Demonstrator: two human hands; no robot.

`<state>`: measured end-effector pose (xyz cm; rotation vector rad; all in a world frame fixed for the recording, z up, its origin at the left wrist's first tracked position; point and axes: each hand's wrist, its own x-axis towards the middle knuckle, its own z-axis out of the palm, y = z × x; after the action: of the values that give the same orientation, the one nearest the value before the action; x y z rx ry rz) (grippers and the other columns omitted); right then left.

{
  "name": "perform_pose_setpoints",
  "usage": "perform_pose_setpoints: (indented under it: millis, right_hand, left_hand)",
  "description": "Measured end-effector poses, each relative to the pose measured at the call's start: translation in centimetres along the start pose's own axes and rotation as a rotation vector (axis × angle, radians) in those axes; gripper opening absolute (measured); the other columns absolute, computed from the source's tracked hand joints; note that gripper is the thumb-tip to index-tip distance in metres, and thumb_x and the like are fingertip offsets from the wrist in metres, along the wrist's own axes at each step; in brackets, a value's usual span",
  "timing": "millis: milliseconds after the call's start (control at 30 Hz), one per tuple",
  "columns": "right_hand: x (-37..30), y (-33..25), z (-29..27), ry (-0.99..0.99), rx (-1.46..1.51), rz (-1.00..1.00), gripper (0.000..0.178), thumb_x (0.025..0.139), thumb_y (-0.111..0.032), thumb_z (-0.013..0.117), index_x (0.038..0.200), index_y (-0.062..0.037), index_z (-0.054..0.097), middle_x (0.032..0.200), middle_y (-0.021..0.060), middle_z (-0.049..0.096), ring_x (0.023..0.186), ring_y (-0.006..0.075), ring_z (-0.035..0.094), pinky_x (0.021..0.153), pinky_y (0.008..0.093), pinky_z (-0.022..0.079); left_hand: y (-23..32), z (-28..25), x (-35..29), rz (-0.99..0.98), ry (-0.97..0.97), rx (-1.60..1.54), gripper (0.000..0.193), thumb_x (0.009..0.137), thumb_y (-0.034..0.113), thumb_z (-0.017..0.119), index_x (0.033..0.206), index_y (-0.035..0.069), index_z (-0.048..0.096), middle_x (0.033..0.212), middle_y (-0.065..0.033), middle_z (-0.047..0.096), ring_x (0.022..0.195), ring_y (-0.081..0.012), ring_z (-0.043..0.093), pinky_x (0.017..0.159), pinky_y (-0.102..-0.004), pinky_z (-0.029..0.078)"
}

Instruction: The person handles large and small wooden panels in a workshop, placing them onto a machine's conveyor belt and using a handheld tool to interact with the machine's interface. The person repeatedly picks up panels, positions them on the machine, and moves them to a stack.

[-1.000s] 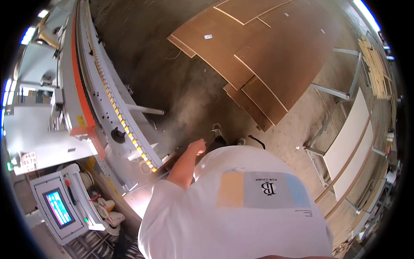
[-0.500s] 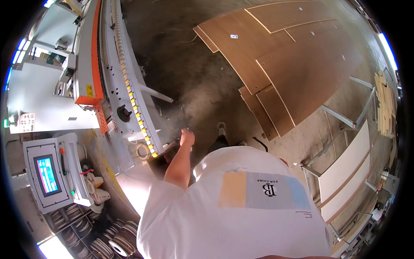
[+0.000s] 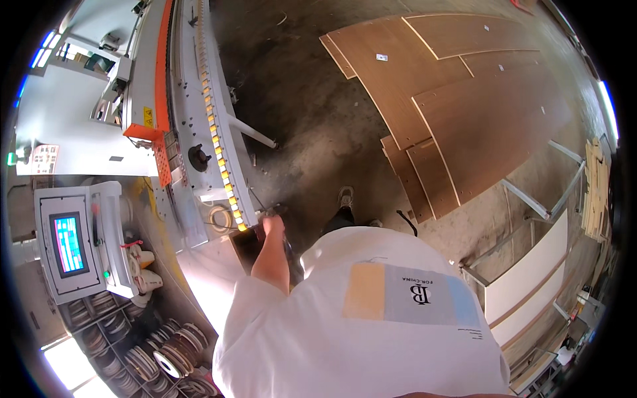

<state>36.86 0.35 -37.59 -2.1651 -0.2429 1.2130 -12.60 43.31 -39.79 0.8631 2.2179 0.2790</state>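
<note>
My left hand (image 3: 272, 224) reaches forward beside the near end of the long machine's bed (image 3: 235, 152). Its fingers are closed around a slim dark tool (image 3: 256, 199), whose thin rod points up and to the left, toward the bed. The tool's exact kind cannot be made out, and my hand covers most of it. Close by runs the row of yellow rollers (image 3: 223, 174) along the bed's edge. My right hand does not show; my body in the white shirt hides that side.
Brown wooden panels (image 3: 484, 126) are stacked at the right, with a metal frame (image 3: 527, 199) and white boards (image 3: 524, 278) nearer. To the left stands a control console (image 3: 70, 245) with a lit screen. Reels of edging (image 3: 179, 348) fill a rack below it.
My left hand has moved down and left, closer to the bed's near end. The tool's rod now tilts left toward the rollers. The whole view has shifted slightly.
</note>
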Motion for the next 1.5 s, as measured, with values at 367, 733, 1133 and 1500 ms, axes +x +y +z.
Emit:
perform_pose_setpoints:
  millis: [367,733,1133,1500]
  right_hand:
    - [-0.9,-6.9,-0.9,-0.007,0.052,-0.165,0.031,0.096,-0.027,0.066,0.1,0.0032,0.072,0.088,0.0058,0.072,0.083,0.0131,0.063,0.076,0.0313,0.052]
    - [1.5,-3.8,0.9,0.067,-0.046,-0.165,0.033,0.096,-0.03,0.065,0.096,0.0022,0.072,0.087,0.0098,0.073,0.082,0.0197,0.067,0.075,0.0363,0.053]
    - [4.3,5.5,-1.6,0.023,0.004,-0.254,0.035,0.095,-0.034,0.065,0.096,0.0003,0.073,0.087,0.0094,0.073,0.083,0.0215,0.068,0.073,0.0382,0.054]
    - [6.2,-14.8,-3.1,0.018,0.719,-0.104,0.044,0.102,-0.047,0.054,0.078,-0.0119,0.06,0.061,-0.0002,0.055,0.046,0.0093,0.046,0.04,0.0247,0.031]
  left_hand:
    - [-0.9,5.3,-0.6,0.253,-0.394,0.355,0.061,0.091,0.026,0.062,0.139,0.002,0.033,0.083,-0.0199,0.067,0.082,-0.032,0.072,0.06,-0.045,0.056]
    - [-9.6,2.4,5.9,0.285,-1.034,1.196,0.023,0.091,0.026,0.07,0.073,0.011,0.074,0.064,-0.0075,0.068,0.058,-0.0238,0.068,0.049,-0.0419,0.052]
    - [4.3,4.5,-10.6,0.63,-1.172,0.52,0.032,0.09,0.015,0.072,0.117,0.004,0.058,0.063,-0.007,0.06,0.048,-0.0156,0.055,0.042,-0.0327,0.041]
    - [10.0,-6.5,-24.1,0.778,-1.329,0.675,0.027,0.093,0.033,0.069,0.106,0.009,0.068,0.063,0.0004,0.054,0.053,-0.0096,0.049,0.049,-0.0287,0.038]
